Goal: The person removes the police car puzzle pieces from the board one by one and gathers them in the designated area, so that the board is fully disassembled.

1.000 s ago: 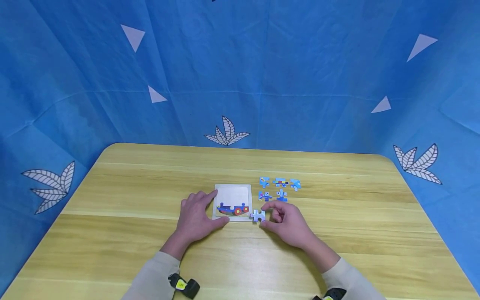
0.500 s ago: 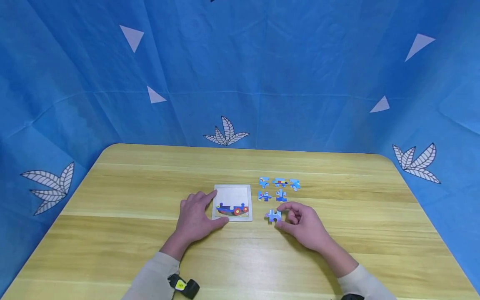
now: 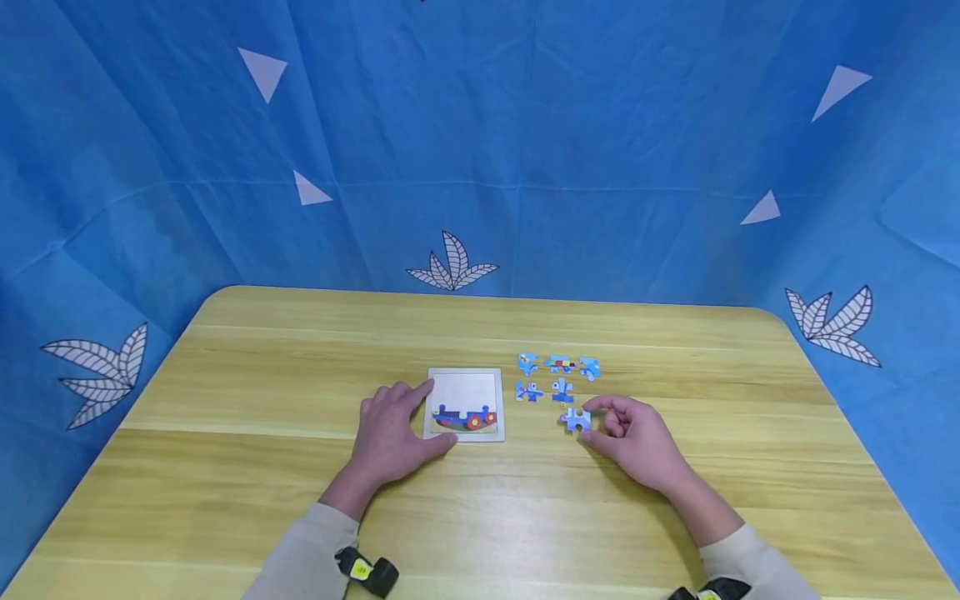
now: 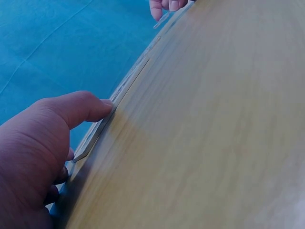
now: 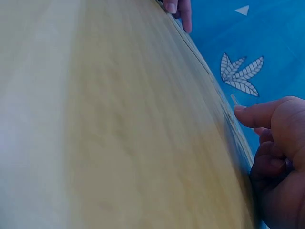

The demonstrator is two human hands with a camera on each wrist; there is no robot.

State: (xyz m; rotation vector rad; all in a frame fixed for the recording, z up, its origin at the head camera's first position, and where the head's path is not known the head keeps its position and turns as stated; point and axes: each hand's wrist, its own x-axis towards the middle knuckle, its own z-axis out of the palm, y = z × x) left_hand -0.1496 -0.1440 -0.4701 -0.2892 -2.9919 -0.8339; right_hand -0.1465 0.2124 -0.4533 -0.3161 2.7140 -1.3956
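On the frame [image 3: 464, 386], 9 o'clock, your left hand [image 3: 392, 430] sits wide; right hand [image 3: 639, 435] pinches a piece [image 3: 577, 419] out at 3

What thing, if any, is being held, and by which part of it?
The right grip pinches a light blue jigsaw piece by its right end. The left grip touches a square, pale puzzle tray at its left side.

The left sleeve [image 3: 303, 557] and right sleeve [image 3: 759, 565] are pale beige, each strapped with a black device [image 3: 385, 577] bearing a yellow label [image 3: 362, 569].
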